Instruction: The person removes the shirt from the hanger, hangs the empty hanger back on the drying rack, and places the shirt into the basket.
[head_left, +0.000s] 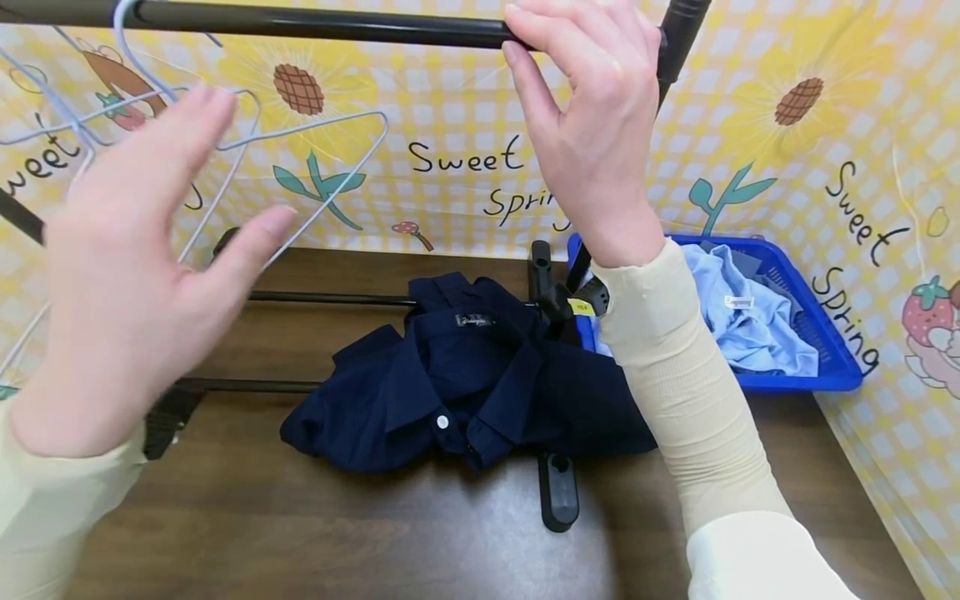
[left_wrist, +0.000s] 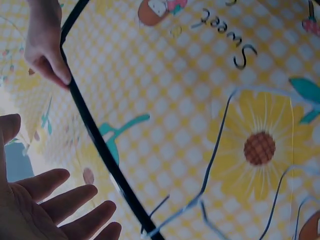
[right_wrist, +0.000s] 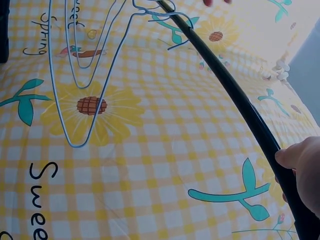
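My right hand [head_left: 600, 125] grips the black rail [head_left: 360, 27] of a clothes rack near its right end, fingers over the top and thumb at the near side. My left hand [head_left: 135, 258] is held up at the left with fingers and thumb spread, holding nothing. Several pale blue wire hangers [right_wrist: 77, 146] hang from the rail by their hooks; in the head view the left hand overlaps them. Below lies a dark navy collared shirt [head_left: 360, 417] with a white button, draped over the rack's lower bars.
A blue plastic basket [head_left: 843, 379] with light blue clothing [head_left: 757, 325] stands on the brown wooden surface [head_left: 337, 533] at right. The rack's black foot [head_left: 559, 496] sticks out below the shirt. A yellow checked cloth [head_left: 450, 200] with sunflowers forms the backdrop.
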